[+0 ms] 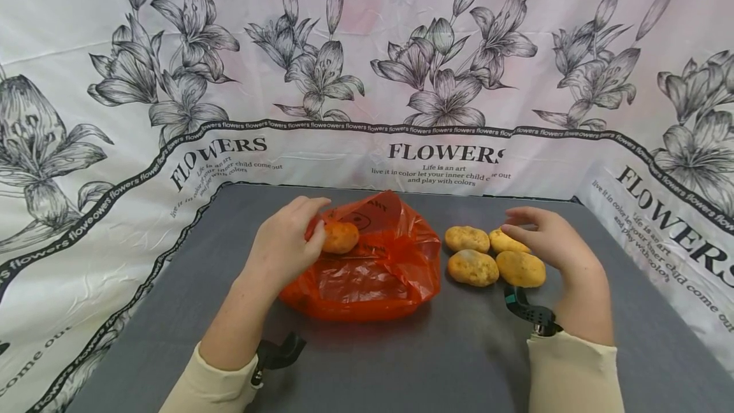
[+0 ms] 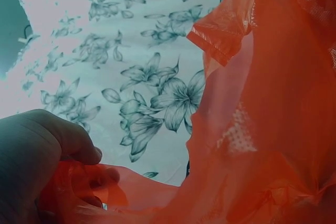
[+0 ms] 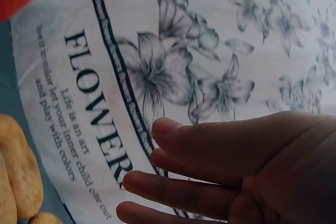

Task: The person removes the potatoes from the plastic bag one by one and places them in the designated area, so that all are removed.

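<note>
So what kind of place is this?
Maybe a little recording booth: a grey tabletop has flower-printed sheets on three sides, and each wrist wears a black device.

From my distant seat I see a grey worktop (image 1: pixel 390 368) reaching down to six o'clock. A white cloth (image 1: pixel 367 104) with drawn lilies spans nine to three o'clock, its lettering (image 1: pixel 447 153) "FLOWERS" near twelve.

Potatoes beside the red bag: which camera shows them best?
The head view: all four potatoes show there next to the red bag, though the right hand partly hides one. The right wrist view catches only parts at its lower left edge; the left wrist view shows none.
</note>
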Available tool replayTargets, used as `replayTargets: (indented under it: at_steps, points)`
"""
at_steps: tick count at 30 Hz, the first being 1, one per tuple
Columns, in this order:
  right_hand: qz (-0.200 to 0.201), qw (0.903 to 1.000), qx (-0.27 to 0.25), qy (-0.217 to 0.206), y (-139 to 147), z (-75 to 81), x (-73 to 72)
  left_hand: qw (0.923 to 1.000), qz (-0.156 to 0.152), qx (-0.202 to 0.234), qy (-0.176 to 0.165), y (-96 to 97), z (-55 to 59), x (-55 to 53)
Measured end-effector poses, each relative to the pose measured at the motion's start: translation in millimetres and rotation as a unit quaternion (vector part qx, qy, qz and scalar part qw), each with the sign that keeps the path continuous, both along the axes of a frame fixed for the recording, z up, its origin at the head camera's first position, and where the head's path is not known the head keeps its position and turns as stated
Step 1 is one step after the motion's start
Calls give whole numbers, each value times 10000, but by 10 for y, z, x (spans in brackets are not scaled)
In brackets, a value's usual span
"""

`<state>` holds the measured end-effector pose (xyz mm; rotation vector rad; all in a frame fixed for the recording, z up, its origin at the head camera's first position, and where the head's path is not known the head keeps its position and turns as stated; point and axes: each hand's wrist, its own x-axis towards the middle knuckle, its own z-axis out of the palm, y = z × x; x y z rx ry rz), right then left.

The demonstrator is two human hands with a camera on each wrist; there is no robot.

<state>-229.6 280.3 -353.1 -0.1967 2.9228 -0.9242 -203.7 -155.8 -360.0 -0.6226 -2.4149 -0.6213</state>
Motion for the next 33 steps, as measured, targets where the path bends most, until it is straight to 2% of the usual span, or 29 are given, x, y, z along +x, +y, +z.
replayTargets:
  at_steps: [8,15,20,26,33]
  points:
    - [300,9991,-180,260,-292,84,41,10000,10,5,-17,-4,-5,10]
    - [400,9987,-237,203,-516,117,76,10000,0,-1,0,-4,-9,16]
    - [610,9976,-217,260,-665,152,120,10000,-14,-4,23,-2,-2,10]
    - [876,9951,-230,398,-797,194,196,10000,-32,30,74,-5,-5,7]
    - [983,9931,-152,624,-927,209,271,9999,-30,45,118,-12,2,16]
